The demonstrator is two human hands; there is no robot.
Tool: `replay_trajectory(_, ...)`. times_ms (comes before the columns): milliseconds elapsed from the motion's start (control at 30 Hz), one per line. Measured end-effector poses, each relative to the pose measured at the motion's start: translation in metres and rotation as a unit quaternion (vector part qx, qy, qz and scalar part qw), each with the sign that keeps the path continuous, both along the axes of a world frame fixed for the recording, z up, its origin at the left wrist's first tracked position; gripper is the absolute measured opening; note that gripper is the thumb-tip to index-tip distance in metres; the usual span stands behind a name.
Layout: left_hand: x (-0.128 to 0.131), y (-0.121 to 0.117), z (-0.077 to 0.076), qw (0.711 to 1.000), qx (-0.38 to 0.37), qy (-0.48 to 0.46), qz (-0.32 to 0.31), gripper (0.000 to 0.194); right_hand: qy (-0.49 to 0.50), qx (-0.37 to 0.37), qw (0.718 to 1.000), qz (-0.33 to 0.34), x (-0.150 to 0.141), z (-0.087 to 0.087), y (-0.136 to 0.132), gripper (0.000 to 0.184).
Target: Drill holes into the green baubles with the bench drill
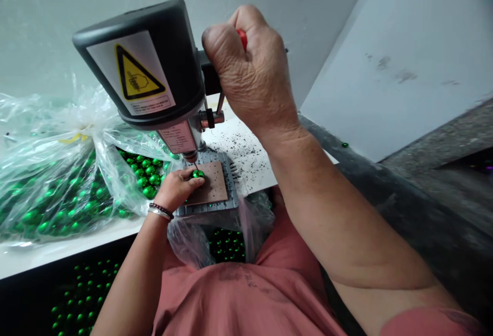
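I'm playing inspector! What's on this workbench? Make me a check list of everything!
surface: white bench, sprinkled with black shavings.
job's things: small drill press, its thin bit pointing at a shiny green bead on a brown pad in a metal tray.
clutter: clear plastic bag full of green beads; more beads in a dark box below.
grippers: left hand holds the bead; right hand grips a red handle.
cables: nothing seen.
surroundings: pale wall; dark ledge with one green bead.
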State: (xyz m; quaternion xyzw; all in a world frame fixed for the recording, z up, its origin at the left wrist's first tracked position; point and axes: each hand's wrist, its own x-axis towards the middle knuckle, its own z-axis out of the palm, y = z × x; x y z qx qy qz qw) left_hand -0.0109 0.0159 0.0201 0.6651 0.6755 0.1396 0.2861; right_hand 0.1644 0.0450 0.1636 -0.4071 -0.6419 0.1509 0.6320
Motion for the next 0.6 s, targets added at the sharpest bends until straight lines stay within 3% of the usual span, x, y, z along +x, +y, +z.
replay_trajectory(200,-0.0014,-0.0042,-0.0022,0.998,0.047,-0.026,-0.044,0.048,0.014,0.014,1.000,0.004,-0.0018,-0.0011,0.0000,0.029)
replay_trajectory(400,-0.0028,-0.0075,-0.0072,0.990,0.017,-0.136,0.031,0.047,0.021,-0.005,1.000,0.008,-0.0018,0.0014,-0.0011,0.032)
replay_trajectory(600,-0.0058,-0.0056,-0.0082,0.985,0.012,-0.168,0.027,0.042,0.005,-0.020,1.000,0.009,-0.0005,0.0030,-0.0027,0.033)
